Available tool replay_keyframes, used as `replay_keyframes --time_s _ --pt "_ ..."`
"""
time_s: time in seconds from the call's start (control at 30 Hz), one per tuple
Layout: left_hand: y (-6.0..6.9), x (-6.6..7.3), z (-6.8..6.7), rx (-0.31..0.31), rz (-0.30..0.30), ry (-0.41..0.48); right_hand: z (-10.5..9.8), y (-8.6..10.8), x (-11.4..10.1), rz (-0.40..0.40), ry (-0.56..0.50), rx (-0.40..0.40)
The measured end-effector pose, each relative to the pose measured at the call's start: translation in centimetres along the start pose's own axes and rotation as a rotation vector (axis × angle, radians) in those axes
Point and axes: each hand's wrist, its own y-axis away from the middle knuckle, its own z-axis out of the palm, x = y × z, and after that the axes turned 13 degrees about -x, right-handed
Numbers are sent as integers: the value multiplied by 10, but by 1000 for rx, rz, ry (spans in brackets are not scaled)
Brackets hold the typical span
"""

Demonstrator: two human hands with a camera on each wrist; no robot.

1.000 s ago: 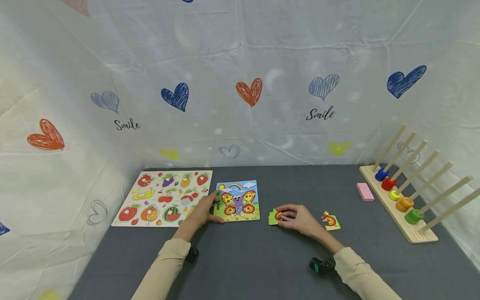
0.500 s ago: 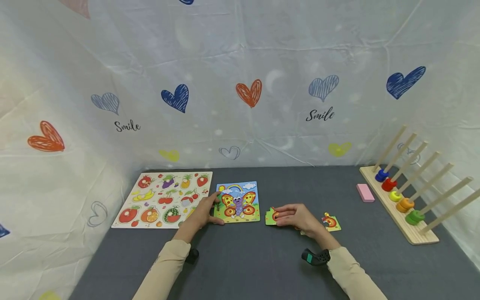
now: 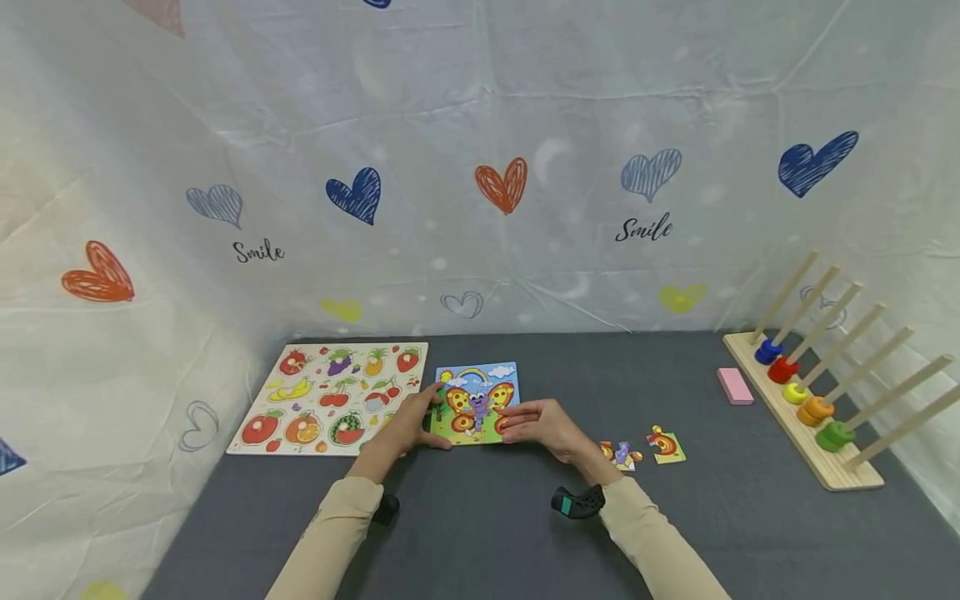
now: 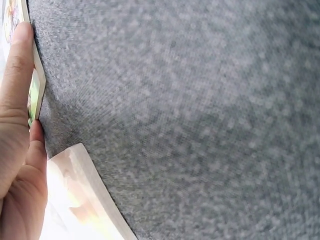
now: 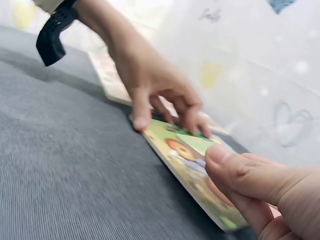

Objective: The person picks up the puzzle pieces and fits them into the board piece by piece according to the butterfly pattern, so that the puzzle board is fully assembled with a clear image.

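Observation:
A square butterfly puzzle board [image 3: 474, 379] lies on the dark grey table in the head view. My left hand [image 3: 408, 422] grips its left side, thumb at the near corner and fingers along the edge. Over the board's lower right part is my right hand [image 3: 546, 428], pinching a small puzzle piece [image 5: 196, 143] between thumb and fingers. The right wrist view shows that piece's light green end just above the board; the fingers hide the rest. Two loose puzzle pieces, one with a purple figure [image 3: 624, 456] and one with an orange swirl [image 3: 665, 446], lie right of the board.
A fruit puzzle board [image 3: 315, 433] lies left of the butterfly board. At the far right stands a wooden peg stand [image 3: 832, 475] with coloured rings and tall pegs. Beside it rests a pink block [image 3: 735, 387]. A printed cloth hangs behind the table.
My right hand has carried the puzzle piece leftward, from the table to over the butterfly board's right side. The purple-figure piece has come into view behind it. My left hand stays in place.

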Motion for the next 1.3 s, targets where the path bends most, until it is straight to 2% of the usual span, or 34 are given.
replay_keyframes --time_s 0.23,0.47,0.7,0.97,1.13,1.3 --pt "0 0 1 -5 10 -9 22 -24 3 20 3 24" --pt "0 -3 1 6 54 -43 39 -45 5 26 137 91" --pt "0 -4 1 -5 50 -11 55 -60 4 43 256 182" --pt "1 -5 0 7 69 -17 63 -73 -2 88 635 226" --pt "1 -6 0 18 83 -23 67 -74 -7 124 739 230" --pt "1 -6 1 7 54 -9 66 -72 -12 105 817 214"
